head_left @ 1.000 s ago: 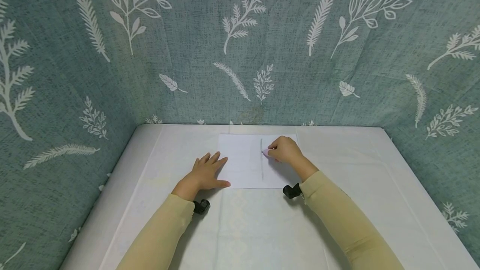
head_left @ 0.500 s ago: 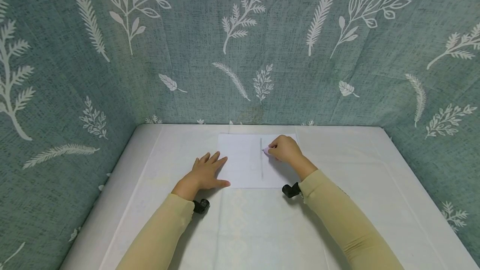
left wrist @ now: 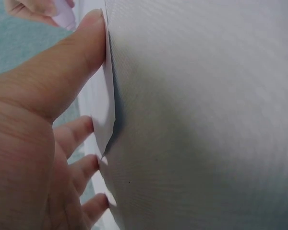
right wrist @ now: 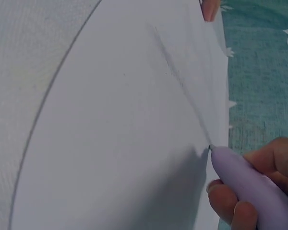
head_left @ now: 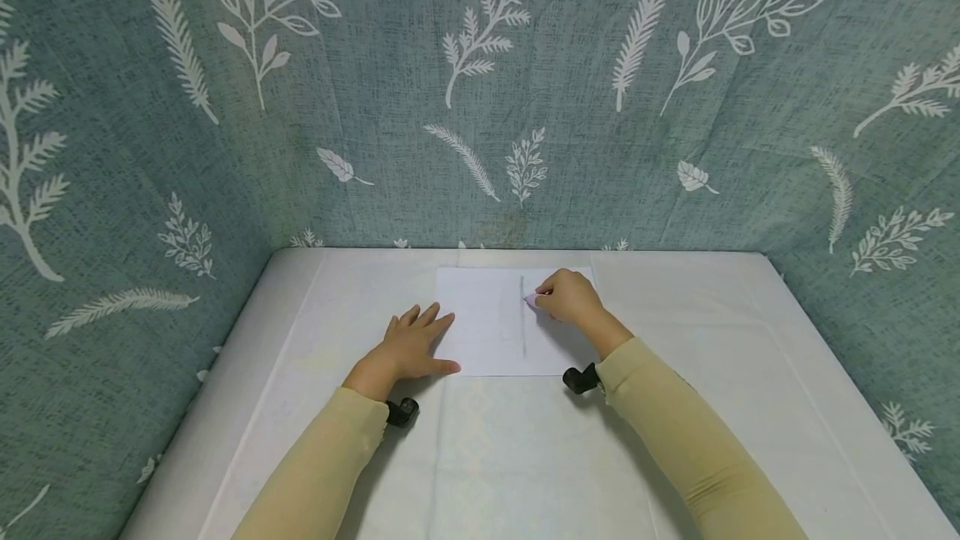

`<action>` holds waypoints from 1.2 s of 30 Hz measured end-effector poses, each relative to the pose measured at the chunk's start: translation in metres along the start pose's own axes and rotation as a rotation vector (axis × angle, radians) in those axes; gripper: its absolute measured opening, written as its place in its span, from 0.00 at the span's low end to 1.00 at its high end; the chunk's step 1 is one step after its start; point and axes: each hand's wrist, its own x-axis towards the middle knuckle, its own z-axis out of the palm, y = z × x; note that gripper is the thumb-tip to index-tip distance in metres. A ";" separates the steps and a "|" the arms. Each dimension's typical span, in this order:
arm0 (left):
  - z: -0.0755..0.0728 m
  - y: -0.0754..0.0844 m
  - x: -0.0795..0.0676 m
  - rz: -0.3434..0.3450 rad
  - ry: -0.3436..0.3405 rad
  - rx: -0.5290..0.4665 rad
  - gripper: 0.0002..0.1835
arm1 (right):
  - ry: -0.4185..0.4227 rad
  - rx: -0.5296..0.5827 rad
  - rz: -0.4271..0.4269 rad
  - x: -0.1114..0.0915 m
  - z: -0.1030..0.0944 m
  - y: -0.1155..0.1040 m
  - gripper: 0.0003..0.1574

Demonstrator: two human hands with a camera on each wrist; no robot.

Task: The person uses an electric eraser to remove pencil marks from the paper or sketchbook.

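A white sheet of paper lies near the far side of the table, with a faint grey line running from its far part toward its near edge. My right hand pinches a thick lilac pen between thumb and fingers, its thin tip right at the line. At the sheet's left edge my left hand rests with fingers spread and straight. In the left wrist view, its thumb lies along the paper's slightly lifted edge.
A white cloth covers the table. Behind and at both sides hangs a green fabric wall with white leaf prints. Black wrist cameras stick out beside both sleeves.
The pen tip has shifted slightly away from me along the grey line, with the right hand barely moving. The left hand and the paper stay in place.
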 end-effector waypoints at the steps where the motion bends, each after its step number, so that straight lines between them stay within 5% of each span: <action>1: 0.000 0.000 0.000 0.000 -0.002 0.001 0.51 | -0.007 0.006 0.001 0.000 0.000 0.000 0.16; 36: -0.001 0.000 -0.001 0.004 -0.002 -0.001 0.50 | -0.018 -0.005 0.016 0.001 -0.003 -0.003 0.16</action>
